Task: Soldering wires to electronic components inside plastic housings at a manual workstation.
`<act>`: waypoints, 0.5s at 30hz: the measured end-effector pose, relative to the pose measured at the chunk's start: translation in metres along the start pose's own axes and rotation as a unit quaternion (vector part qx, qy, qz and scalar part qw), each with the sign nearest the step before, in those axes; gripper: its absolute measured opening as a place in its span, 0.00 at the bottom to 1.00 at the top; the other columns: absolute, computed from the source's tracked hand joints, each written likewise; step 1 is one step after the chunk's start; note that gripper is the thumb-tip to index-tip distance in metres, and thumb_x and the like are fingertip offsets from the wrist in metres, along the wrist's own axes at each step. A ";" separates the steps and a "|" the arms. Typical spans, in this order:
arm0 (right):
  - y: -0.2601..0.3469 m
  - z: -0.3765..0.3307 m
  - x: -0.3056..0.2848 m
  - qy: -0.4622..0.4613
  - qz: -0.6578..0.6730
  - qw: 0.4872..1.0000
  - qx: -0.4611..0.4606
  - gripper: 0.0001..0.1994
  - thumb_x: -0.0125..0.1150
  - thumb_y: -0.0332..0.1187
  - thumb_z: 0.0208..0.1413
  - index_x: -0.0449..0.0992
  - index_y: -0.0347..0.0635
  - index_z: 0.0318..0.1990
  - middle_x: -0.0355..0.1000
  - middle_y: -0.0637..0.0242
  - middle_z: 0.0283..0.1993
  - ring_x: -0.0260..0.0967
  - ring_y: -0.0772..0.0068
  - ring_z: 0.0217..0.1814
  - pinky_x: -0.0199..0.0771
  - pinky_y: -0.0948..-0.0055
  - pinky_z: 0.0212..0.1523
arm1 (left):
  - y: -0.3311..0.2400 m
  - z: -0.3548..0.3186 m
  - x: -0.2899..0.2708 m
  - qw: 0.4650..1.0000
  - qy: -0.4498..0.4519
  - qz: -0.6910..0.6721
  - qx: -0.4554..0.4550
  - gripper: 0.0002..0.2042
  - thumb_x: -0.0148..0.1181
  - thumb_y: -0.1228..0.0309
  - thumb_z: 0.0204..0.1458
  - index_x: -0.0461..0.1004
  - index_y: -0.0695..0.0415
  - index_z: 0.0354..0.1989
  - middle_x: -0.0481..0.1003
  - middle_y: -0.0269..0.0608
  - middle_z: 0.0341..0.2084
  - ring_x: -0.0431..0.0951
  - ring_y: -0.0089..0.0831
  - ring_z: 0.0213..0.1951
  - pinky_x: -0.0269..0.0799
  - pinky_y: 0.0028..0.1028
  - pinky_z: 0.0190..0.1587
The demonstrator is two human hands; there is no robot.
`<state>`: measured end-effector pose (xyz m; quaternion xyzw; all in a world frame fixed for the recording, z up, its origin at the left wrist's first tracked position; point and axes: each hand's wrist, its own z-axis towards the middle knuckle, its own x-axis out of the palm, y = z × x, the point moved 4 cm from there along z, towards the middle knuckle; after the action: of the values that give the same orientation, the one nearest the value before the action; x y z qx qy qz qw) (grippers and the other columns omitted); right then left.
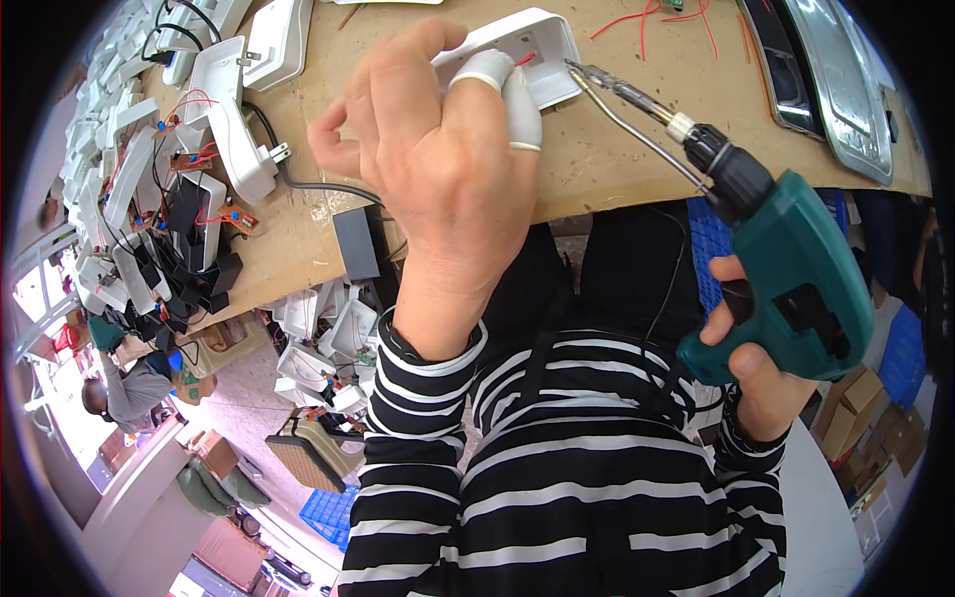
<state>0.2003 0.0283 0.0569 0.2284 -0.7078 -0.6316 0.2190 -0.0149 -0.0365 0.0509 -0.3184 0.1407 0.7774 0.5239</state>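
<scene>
My left hand [438,189] is at the front part of the table, with white finger covers on two digits. Those digits reach into a white plastic case [557,50], pinched at a short red wire [525,60] inside it. Whether other fingers also grip the case is hidden behind the hand. My right hand [771,393] is wrapped round the handle of a green pistol-shaped soldering gun [796,264], a finger at its black trigger. A thin metal feed tube runs beside its barrel, and the tip points left, close to the case's right edge.
White cases with circuit boards [189,159] and wires are heaped on the left. A white plug adapter [244,154] and black box [358,244] lie nearer. Loose red wires [647,18] lie behind; a glossy metallic tray [846,90] is at right. Another person [139,388] sits far left.
</scene>
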 end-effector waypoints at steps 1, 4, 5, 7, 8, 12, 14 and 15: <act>-0.004 -0.001 0.000 0.004 0.004 1.000 0.017 0.35 0.67 0.37 0.38 0.57 0.26 0.52 0.66 0.44 0.43 0.69 0.72 0.27 0.71 0.79 0.26 | 0.000 0.000 0.004 1.000 0.013 -0.012 0.001 0.05 0.60 0.74 0.33 0.76 0.55 0.22 0.72 0.32 0.31 0.69 0.27 0.33 0.51 0.29 0.41; -0.007 0.000 0.002 0.026 0.004 0.999 0.021 0.35 0.67 0.35 0.38 0.57 0.27 0.53 0.66 0.44 0.43 0.69 0.71 0.28 0.72 0.78 0.29 | -0.008 0.005 0.008 0.998 0.030 -0.046 0.018 0.04 0.59 0.76 0.33 0.75 0.58 0.21 0.73 0.34 0.30 0.70 0.28 0.32 0.55 0.28 0.42; -0.008 0.001 0.002 0.025 0.004 0.999 0.022 0.35 0.67 0.35 0.38 0.57 0.27 0.53 0.66 0.44 0.43 0.69 0.71 0.28 0.72 0.78 0.29 | -0.009 0.005 0.009 0.998 0.031 -0.047 0.018 0.04 0.59 0.76 0.33 0.75 0.58 0.21 0.73 0.34 0.30 0.70 0.28 0.32 0.55 0.28 0.42; -0.007 0.002 0.004 0.031 0.008 0.999 0.027 0.34 0.66 0.33 0.39 0.57 0.26 0.53 0.66 0.43 0.44 0.69 0.71 0.29 0.73 0.77 0.31 | -0.008 0.005 0.009 0.998 0.024 -0.054 0.002 0.04 0.59 0.78 0.32 0.75 0.59 0.21 0.73 0.34 0.30 0.71 0.28 0.31 0.58 0.27 0.40; -0.007 0.003 0.005 0.032 0.008 0.999 0.028 0.34 0.66 0.33 0.39 0.57 0.26 0.53 0.66 0.43 0.44 0.69 0.71 0.29 0.73 0.77 0.31 | -0.008 0.006 0.009 0.998 0.025 -0.052 0.002 0.04 0.59 0.78 0.32 0.75 0.59 0.21 0.73 0.34 0.30 0.71 0.28 0.31 0.58 0.27 0.40; -0.007 0.006 0.008 0.042 0.006 0.999 0.027 0.34 0.66 0.33 0.39 0.57 0.26 0.53 0.66 0.44 0.44 0.69 0.72 0.29 0.73 0.77 0.31 | -0.009 0.006 0.011 0.998 0.009 -0.063 -0.001 0.05 0.58 0.79 0.32 0.75 0.61 0.21 0.73 0.35 0.29 0.71 0.30 0.31 0.62 0.27 0.37; -0.006 0.008 0.008 0.046 0.005 0.999 0.028 0.34 0.66 0.33 0.39 0.57 0.26 0.53 0.65 0.44 0.44 0.69 0.72 0.30 0.72 0.77 0.32 | -0.008 0.007 0.012 0.997 -0.002 -0.072 -0.004 0.05 0.58 0.79 0.32 0.75 0.61 0.21 0.72 0.36 0.28 0.71 0.31 0.31 0.63 0.27 0.36; -0.007 0.008 0.008 0.052 -0.002 0.998 0.035 0.34 0.66 0.33 0.39 0.57 0.26 0.53 0.65 0.44 0.45 0.69 0.72 0.30 0.72 0.77 0.32 | -0.009 0.007 0.012 0.998 0.002 -0.067 0.002 0.05 0.58 0.80 0.31 0.75 0.62 0.22 0.72 0.37 0.28 0.70 0.32 0.31 0.64 0.27 0.36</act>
<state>0.1894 0.0296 0.0495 0.2696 -0.7165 -0.5944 0.2461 -0.0124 -0.0203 0.0497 -0.3276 0.1221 0.7398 0.5749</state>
